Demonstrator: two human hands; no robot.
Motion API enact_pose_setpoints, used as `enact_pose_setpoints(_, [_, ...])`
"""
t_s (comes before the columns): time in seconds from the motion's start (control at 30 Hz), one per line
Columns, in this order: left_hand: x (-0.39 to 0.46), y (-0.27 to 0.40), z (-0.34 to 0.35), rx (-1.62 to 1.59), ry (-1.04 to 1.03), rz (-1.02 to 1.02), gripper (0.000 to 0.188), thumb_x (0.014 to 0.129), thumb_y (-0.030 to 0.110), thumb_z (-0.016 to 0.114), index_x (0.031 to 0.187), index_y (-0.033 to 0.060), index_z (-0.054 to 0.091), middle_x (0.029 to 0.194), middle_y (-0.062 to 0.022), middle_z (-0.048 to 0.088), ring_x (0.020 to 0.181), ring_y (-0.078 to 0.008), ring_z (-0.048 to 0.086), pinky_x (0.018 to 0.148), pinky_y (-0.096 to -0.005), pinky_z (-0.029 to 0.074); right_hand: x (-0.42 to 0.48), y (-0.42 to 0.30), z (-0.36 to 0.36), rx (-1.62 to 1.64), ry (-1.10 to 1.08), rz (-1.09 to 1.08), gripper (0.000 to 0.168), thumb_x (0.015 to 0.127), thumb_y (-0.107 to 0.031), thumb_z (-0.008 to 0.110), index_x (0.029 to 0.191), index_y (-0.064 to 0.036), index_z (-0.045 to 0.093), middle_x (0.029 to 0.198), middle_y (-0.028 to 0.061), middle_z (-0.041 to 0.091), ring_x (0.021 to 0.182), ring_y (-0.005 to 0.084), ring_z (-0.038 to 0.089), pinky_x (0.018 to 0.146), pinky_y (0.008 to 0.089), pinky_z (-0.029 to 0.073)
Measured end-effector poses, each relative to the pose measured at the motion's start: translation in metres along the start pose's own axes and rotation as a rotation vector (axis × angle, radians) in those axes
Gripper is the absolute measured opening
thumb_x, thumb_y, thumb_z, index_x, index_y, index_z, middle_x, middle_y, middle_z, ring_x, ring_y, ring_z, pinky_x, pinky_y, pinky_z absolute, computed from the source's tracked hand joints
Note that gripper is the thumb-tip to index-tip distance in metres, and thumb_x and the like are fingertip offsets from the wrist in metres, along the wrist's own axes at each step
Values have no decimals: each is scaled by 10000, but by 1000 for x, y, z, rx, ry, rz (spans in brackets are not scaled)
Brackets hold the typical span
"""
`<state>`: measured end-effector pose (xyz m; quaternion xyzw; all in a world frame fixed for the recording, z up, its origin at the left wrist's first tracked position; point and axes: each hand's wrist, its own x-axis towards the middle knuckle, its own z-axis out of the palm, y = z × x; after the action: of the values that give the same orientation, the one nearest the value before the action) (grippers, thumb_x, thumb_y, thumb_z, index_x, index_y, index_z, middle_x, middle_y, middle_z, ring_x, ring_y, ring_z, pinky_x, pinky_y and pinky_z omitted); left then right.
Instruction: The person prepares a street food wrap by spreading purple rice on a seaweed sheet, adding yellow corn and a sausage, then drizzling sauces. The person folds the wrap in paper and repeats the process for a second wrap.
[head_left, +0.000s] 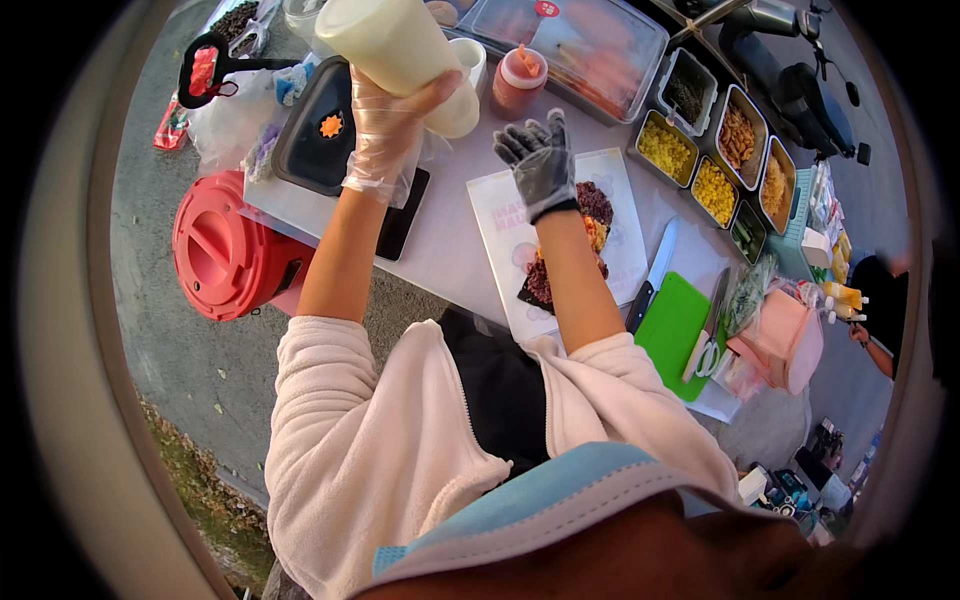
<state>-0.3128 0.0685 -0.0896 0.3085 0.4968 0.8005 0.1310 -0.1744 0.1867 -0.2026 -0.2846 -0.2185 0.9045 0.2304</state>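
My left hand (388, 124), in a clear plastic glove, grips a cream-coloured squeeze bottle (375, 41) and holds it above the table with the wide end raised towards me. My right hand (538, 161) wears a dark grey glove under a clear one. Its fingers are apart with nothing in them, over a printed paper sheet (491, 206). Purple rice (538, 281) with an orange-yellow filling (598, 234) lies on that sheet, on a dark piece that looks like seaweed. My right hand and forearm hide part of the food.
A red-lidded bottle (518, 82) stands ahead. Metal food containers (714, 191) sit at the right. A knife (655, 274), green cutting board (673, 322) and scissors (707, 330) lie nearer. At the left are a black-lidded box (315, 142), a phone-like dark slab (403, 217) and a red bucket (225, 247).
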Motion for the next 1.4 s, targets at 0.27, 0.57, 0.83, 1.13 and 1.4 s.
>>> enact_pose_setpoints(0.27, [-85,5,89,-172,-206,-525,782,661,186,840,1250,30,349,1129,-93,522,1069,-175,516,946,-310,422,-120,-72,41,-1151,-215,-252,636,641,-230,821,1162,-60,500,1063,68,596,942,166,576,807,299,488])
enact_pose_setpoints(0.57, [-125,-23,142,-252,-516,-515,695,629,72,838,1209,47,456,1120,-43,564,1060,-146,528,946,-322,422,-155,-72,-55,-1430,-150,-816,605,649,-236,803,1134,-41,498,998,101,620,895,226,613,778,338,497])
enact_pose_setpoints(0.83, [-149,-34,146,-213,-471,-771,712,608,75,849,1219,47,485,1070,-38,599,981,-135,569,885,-297,466,-171,-49,-82,-1205,90,-542,590,628,-243,831,1084,-43,514,1004,90,610,911,215,596,795,347,485])
enact_pose_setpoints(1.13, [-154,-63,130,-163,-481,-739,595,630,60,840,1153,14,562,1051,-55,635,949,-128,590,866,-299,484,-160,-29,-95,-944,133,-625,555,641,-141,833,1090,-34,527,1004,71,609,896,176,593,785,325,499])
enact_pose_setpoints(1.4, [-131,-88,139,-96,-461,-704,549,620,50,842,1103,5,585,1016,-64,652,938,-131,604,860,-301,491,-129,-46,-93,-1069,168,-686,540,642,-137,833,1085,-40,540,998,66,622,872,180,602,769,327,506])
